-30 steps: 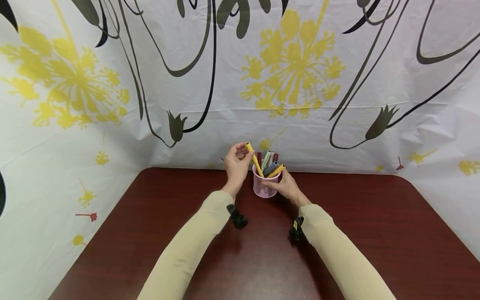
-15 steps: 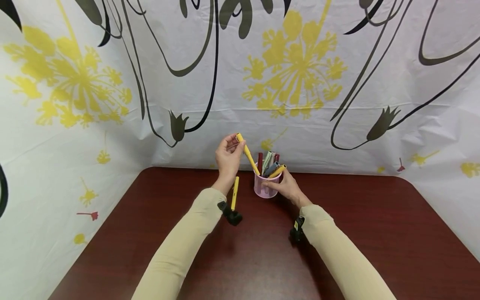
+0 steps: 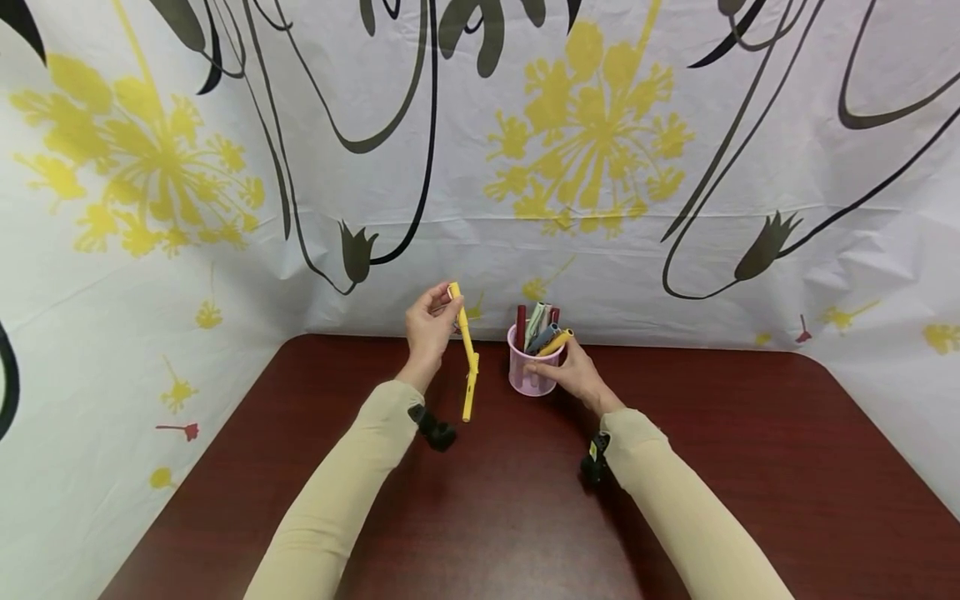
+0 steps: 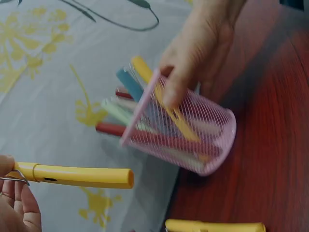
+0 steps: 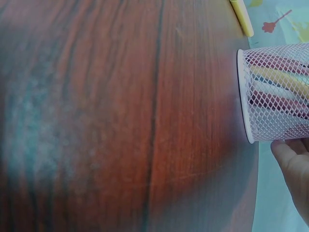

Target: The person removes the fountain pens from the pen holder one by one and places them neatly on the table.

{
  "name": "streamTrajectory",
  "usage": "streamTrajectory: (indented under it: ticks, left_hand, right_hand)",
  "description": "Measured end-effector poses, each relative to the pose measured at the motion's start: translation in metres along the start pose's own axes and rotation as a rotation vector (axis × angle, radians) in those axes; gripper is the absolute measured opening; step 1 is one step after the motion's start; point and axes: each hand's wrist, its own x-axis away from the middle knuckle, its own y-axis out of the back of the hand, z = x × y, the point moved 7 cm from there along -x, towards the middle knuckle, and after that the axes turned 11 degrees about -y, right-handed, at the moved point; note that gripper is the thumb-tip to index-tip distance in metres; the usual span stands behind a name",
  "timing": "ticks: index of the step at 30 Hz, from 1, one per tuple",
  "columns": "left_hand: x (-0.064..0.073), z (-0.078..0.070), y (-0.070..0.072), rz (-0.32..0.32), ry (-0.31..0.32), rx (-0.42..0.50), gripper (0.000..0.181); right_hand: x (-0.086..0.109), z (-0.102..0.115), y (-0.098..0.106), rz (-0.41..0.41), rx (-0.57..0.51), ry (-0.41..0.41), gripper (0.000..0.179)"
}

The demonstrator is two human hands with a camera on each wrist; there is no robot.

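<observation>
My left hand [image 3: 429,335] pinches a yellow pen [image 3: 462,318] with a wire clip near its upper end, holding it upright and slightly tilted. A second yellow pen [image 3: 469,398] lies on the table below; in the head view the held pen's lower end overlaps its far end, and contact cannot be told. To the right stands a pink mesh pen cup [image 4: 212,128] filled with several pens. My right hand [image 3: 576,375] grips the cup from its right side, thumb across the front. Among the cup's pens are a red pen [image 4: 110,129], a blue pen [image 4: 128,81] and a yellow pen [image 4: 142,70].
The dark red-brown wooden table [image 3: 517,508] has rounded far corners. Behind it hangs a white cloth [image 3: 465,183] printed with yellow flowers and dark stems, close to the table's far edge. A black wrist camera [image 3: 433,429] sits on the left sleeve.
The left hand has lifted the yellow pen out of the cup and carried it left, then lower, above the pen on the table. The right hand stays on the cup.
</observation>
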Motion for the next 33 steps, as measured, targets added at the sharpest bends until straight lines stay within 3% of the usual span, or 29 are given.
streamTrajectory:
  ticks: [8, 13, 19, 33]
  left_hand:
    - [0.002, 0.032, 0.016, 0.073, 0.107, -0.154, 0.035]
    - [0.006, 0.052, 0.02, 0.139, 0.154, -0.245, 0.035]
    - [0.011, 0.076, 0.021, 0.192, 0.202, -0.286, 0.036]
    - [0.025, 0.102, 0.012, 0.301, 0.293, -0.414, 0.035]
  right_hand:
    - [-0.018, -0.025, 0.001, -0.024, 0.041, -0.015, 0.074]
    - [-0.02, -0.027, 0.001, -0.026, 0.034, -0.009, 0.076]
    - [-0.021, -0.026, 0.0, -0.022, 0.021, -0.003, 0.073]
    - [-0.021, -0.025, 0.0, -0.034, 0.017, 0.0, 0.071]
